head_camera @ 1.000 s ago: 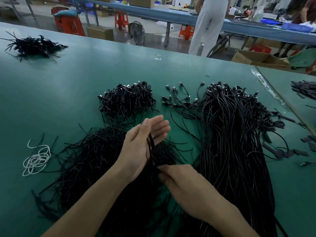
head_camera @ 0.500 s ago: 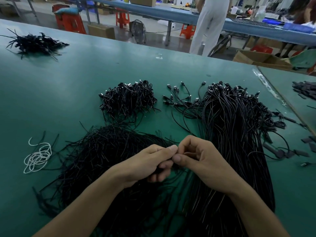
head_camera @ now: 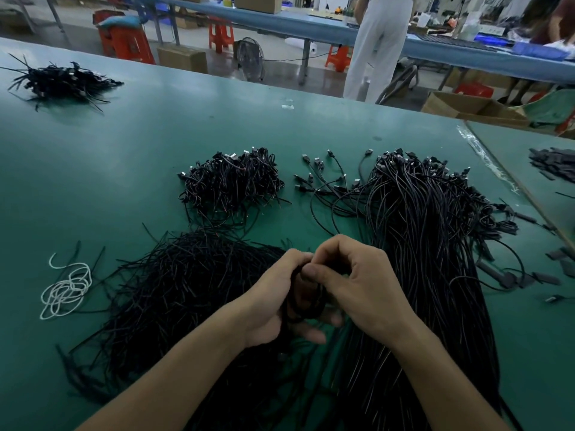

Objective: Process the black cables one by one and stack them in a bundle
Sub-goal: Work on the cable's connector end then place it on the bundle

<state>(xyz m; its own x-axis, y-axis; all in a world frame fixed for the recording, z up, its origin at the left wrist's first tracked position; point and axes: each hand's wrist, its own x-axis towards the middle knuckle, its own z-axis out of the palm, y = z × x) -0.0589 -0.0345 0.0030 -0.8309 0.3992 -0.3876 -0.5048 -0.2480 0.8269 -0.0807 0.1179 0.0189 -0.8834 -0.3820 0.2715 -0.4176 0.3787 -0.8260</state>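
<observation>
Lying at the far left corner of the bench (head_camera: pixel 155 135) is a small dark heap (head_camera: pixel 62 80) of black cable pieces. Close to the left edge sits a tangle of white cord (head_camera: pixel 65 289). Just beside it, a wide pile of loose black strands (head_camera: pixel 174 290) spreads toward the near edge, and beyond that pile lies a heap of coiled cables (head_camera: pixel 231 181) with plugs showing. Above the near middle, the left hand (head_camera: pixel 273 309) has its fingers curled round a black cable (head_camera: pixel 315 304) wound into a small loop. The right hand (head_camera: pixel 361 284) touches the left, with its thumb and bent fingers pinching the top of that same loop. A few loose plugs (head_camera: pixel 326 178) fan out past the hands. To their right, a thick mass of long cables (head_camera: pixel 429 244) runs from the near edge toward the far side. Flat black pieces (head_camera: pixel 550 164) lie by the right edge.
</observation>
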